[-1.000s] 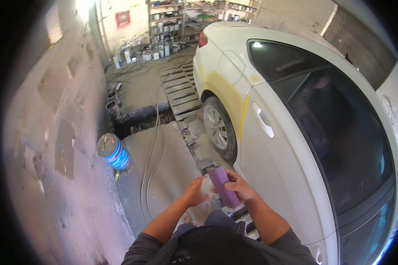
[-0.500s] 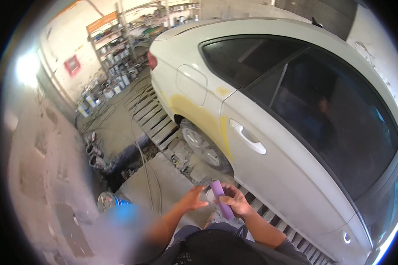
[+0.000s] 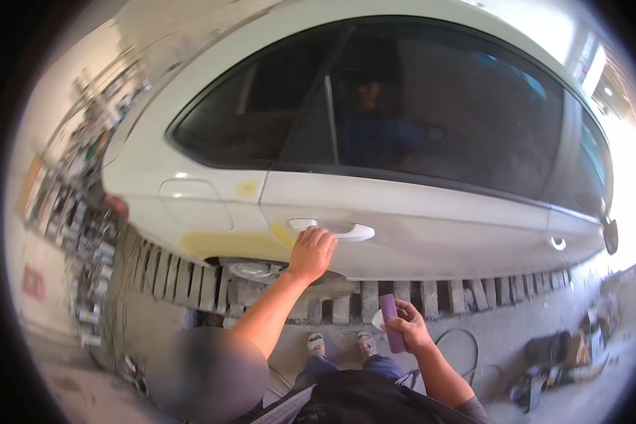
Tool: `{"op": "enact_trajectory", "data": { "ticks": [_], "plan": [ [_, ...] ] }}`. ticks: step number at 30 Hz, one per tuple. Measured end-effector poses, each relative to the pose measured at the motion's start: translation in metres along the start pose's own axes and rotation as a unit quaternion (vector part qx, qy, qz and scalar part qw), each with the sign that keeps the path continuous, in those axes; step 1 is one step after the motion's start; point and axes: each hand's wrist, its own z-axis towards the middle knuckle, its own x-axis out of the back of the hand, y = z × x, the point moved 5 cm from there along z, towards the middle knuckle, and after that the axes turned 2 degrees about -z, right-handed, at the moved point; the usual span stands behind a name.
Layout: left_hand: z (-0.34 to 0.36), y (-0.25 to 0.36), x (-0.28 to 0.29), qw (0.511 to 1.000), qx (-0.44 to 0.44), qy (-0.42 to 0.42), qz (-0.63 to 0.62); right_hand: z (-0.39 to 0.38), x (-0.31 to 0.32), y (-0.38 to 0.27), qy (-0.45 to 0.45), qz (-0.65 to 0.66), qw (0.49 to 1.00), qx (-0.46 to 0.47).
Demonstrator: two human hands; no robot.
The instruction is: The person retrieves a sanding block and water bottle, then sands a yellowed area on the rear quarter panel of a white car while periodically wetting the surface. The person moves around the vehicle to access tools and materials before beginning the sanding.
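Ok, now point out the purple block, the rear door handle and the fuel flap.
Purple block [image 3: 395, 340]: head view, lower part of its broad face.
Rear door handle [image 3: 359, 232]: head view, exposed right end of the bar.
Fuel flap [image 3: 194, 205]: head view, middle of its panel.

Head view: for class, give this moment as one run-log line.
left hand: over white door handle, contact unclear | right hand: grips purple block, white item behind it | car: yellow patch above rear wheel
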Motion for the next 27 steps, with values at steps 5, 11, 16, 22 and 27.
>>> {"op": "enact_trajectory", "data": {
  "ticks": [5,11,16,22,27],
  "plan": [
    [0.022,-0.011,-0.046,0.985,-0.005,-0.168,0.028,-0.06,0.007,0.025,0.163,0.086,0.981,0.068],
    [0.031,-0.003,-0.072,0.918,0.088,-0.372,0.104,-0.144,0.005,0.072,0.257,0.178,0.937,0.156],
    [0.022,0.003,-0.071,0.924,0.079,-0.357,0.111,-0.208,0.005,0.127,0.337,0.197,0.903,0.18],
    [-0.048,0.088,-0.035,0.923,0.085,-0.366,0.088,-0.277,0.025,0.198,0.406,0.184,0.873,0.201],
    [-0.163,0.186,-0.006,0.918,-0.007,-0.396,0.04,-0.318,0.02,0.247,0.417,0.202,0.866,0.186]
  ]
}}
